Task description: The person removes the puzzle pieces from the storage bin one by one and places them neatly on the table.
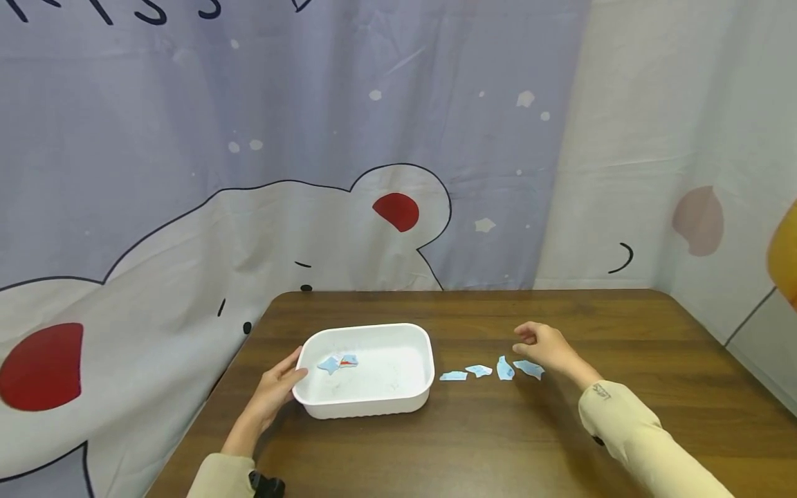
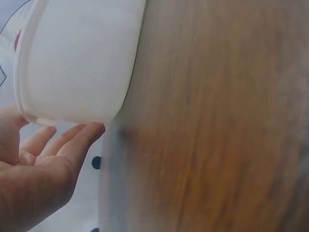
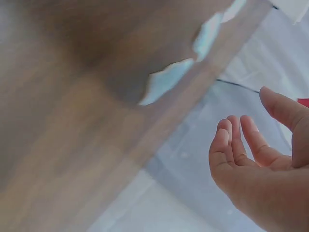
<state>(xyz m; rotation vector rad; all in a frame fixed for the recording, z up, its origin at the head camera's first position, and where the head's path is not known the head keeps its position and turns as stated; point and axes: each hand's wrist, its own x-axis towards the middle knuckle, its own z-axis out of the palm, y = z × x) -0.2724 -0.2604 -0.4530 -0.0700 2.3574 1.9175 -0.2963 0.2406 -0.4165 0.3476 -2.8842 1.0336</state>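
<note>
Lying between both hands (image 1: 270, 394) (image 1: 549, 348), the white tray (image 1: 386, 370) touches only the left.

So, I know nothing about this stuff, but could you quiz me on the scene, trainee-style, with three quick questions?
1. How many blue pieces lie on the table, outside the white tray?

2. Multiple choice: the left hand is holding
A) a blue piece
B) the white tray
C) the edge of the table

3. True or false: the right hand is holding nothing.

Key:
1. Four, strung out in a row to the right of the white tray.
2. B, at its left end.
3. True; the right wrist view shows nothing in its grasp.
</note>
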